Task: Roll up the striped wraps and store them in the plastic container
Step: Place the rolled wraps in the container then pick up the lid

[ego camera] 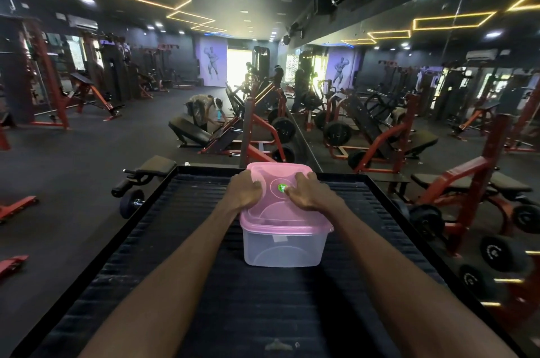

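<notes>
Pink lid (285, 182) on clear plastic container (282, 246), both hands flat on it, fingers loosely spread.

A gym is shown: red weight machines (263, 124), benches (193, 131), round dumbbells (496, 252) and a big wall mirror (423, 65) are seen.

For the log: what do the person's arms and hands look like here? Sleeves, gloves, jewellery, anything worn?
Both forearms are bare as far as the picture shows; no sleeve reaches into view. The left hand and the right hand wear no gloves. No watch, band or bracelet shows at either wrist, and no ring can be made out on the fingers, though they are small and slightly blurred.
</notes>
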Available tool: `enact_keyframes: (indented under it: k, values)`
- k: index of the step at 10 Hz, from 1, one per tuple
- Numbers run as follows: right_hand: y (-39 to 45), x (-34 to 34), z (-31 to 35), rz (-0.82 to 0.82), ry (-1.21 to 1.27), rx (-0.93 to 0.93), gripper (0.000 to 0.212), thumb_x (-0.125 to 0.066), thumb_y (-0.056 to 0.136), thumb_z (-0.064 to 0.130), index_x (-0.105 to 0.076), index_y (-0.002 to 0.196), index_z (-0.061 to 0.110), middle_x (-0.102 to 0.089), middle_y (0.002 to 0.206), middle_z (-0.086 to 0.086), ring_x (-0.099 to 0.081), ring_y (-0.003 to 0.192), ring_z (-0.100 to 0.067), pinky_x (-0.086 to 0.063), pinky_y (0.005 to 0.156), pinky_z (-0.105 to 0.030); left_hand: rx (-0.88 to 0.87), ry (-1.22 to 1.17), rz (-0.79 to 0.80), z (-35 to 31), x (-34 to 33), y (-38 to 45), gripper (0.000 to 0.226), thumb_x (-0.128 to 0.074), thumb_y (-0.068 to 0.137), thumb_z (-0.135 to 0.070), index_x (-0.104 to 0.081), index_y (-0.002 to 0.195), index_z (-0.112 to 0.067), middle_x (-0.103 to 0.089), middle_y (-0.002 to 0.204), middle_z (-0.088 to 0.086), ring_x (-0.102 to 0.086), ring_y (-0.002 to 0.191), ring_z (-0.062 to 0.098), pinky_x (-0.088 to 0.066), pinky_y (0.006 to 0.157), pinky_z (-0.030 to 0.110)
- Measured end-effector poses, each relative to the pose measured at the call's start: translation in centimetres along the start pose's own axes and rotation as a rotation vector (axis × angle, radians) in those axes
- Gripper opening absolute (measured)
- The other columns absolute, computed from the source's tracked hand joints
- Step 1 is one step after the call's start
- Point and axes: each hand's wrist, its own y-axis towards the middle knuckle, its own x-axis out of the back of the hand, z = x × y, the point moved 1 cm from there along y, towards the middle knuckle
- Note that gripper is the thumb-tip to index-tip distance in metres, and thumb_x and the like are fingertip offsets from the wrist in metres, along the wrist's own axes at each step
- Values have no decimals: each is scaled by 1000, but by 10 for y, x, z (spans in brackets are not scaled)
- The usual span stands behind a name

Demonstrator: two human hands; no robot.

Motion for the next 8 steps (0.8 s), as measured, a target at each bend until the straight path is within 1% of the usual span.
enact_keyframes:
  k: [1, 2, 3, 4, 5, 6, 7, 8]
  values:
    - [3, -2, -1, 13, -23, -34, 69, -36, 98, 58, -25, 152, 17, -18, 162, -17, -35, 140, -44, -33, 112, -60, -5, -10, -1, 0, -2, 4, 42, -45, 97, -17, -51, 135, 1, -59, 135, 19, -57, 119, 37, -49, 100, 40]
    - [5, 0, 4, 3, -60, -19, 68, -36, 98, 59, -27, 152, 18, -16, 164, -16, -24, 145, -46, -24, 114, -65, -13, 51, -26, -6, -2, 7, 42, -42, 96, -21, -54, 129, 1, -57, 134, 24, -55, 119, 40, -45, 99, 43]
    - [8, 2, 10, -25, -112, 64, 67, -33, 100, 59, -23, 155, 23, -6, 167, -12, -7, 151, -44, -11, 114, -69, -69, 165, -19, -14, -2, 13, 44, -41, 97, -27, -52, 128, 3, -51, 136, 27, -48, 125, 40, -40, 103, 49]
    - [9, -3, 10, -15, -111, 83, 65, -28, 101, 58, -23, 155, 22, -9, 167, -12, -7, 152, -42, -10, 117, -69, -127, 191, 23, -14, -4, 13, 40, -39, 100, -25, -56, 121, 6, -55, 131, 26, -53, 115, 37, -44, 96, 45]
    - [9, -8, 9, -7, -126, 92, 63, -23, 102, 56, -26, 154, 21, -12, 166, -13, -8, 151, -43, -11, 118, -66, -169, 207, 18, -5, -8, 14, 39, -37, 101, -22, -58, 116, 8, -58, 127, 26, -57, 111, 37, -46, 92, 43]
    - [10, -7, 9, 10, -120, 77, 63, -22, 102, 56, -24, 155, 21, -11, 166, -13, -7, 151, -43, -11, 118, -66, -159, 180, 10, -2, -9, 16, 40, -36, 102, -22, -58, 115, 8, -58, 125, 26, -58, 111, 37, -45, 86, 38]
    - [9, -5, 9, 31, -120, 81, 66, -22, 101, 58, -21, 156, 21, -10, 167, -14, -7, 151, -42, -12, 118, -65, -157, 165, 17, -2, -7, 13, 39, -35, 103, -20, -61, 109, 8, -62, 121, 25, -61, 105, 34, -35, 77, 28]
    - [10, -3, 9, 13, -85, 81, 69, -24, 100, 60, -20, 157, 21, -13, 166, -13, -11, 151, -41, -15, 118, -65, -154, 150, -29, -2, -4, 14, 37, -36, 102, -18, -64, 105, 7, -65, 116, 24, -62, 97, 32, -36, 74, 28]
